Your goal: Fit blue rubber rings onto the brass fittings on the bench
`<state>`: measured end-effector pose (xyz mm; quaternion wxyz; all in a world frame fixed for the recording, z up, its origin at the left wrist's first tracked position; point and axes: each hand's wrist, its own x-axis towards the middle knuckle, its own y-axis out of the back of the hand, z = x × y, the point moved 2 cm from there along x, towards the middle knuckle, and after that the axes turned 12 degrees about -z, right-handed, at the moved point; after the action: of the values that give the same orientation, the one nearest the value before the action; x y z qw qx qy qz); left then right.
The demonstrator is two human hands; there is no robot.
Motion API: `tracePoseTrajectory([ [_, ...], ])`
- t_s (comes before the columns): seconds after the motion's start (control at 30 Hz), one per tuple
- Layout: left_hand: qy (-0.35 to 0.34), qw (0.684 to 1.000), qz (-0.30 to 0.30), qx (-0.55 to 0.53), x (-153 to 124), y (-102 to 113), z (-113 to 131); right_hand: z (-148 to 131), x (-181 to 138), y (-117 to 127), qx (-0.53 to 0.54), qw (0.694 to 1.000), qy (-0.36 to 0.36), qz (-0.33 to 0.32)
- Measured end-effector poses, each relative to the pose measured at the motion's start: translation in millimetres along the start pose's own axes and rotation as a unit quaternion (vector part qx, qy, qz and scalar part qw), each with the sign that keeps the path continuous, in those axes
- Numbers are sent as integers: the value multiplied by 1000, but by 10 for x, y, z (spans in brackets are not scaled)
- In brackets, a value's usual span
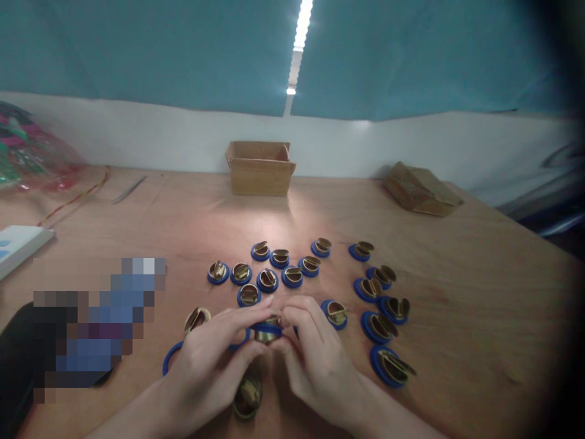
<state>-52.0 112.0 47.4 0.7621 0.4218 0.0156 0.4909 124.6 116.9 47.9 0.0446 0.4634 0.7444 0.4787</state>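
My left hand (214, 356) and my right hand (317, 360) meet at the front middle of the table, both closed on one round brass-coloured piece with a blue ring (269, 330). Fingers and thumbs pinch it from either side and hide part of it. Below my left hand lies a brass-coloured round piece (248, 395). Beside that hand are a loose blue ring (171, 358) and a brass piece with a raised flap (197, 319). Just beyond my right hand sits a blue-ringed brass piece (335, 314).
Several similar blue-ringed brass pieces (267, 280) are spread ahead and to the right on the wooden table (457, 341). An open cardboard box (260, 177) stands at the back, with a crumpled brown paper bag (423, 190) right of it. A blurred-out object (109, 323) lies left.
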Motion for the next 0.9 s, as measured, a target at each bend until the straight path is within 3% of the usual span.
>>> tracePoseTrajectory([
  [0.27, 22, 998, 38, -33, -25, 4, -40, 7, 31, 26, 21, 1000, -14, 7],
  [0.43, 54, 998, 12, -36, -6, -5, -56, 15, 24, -17, 47, 998, -28, -17],
  [0.6, 65, 997, 17, -31, -11, -21, -73, 18, 8, -21, 41, 999, -10, 7],
  [0.9, 127, 976, 42, -172, -23, -57, -154, -52, 37, 28, 10, 999, 13, 43],
])
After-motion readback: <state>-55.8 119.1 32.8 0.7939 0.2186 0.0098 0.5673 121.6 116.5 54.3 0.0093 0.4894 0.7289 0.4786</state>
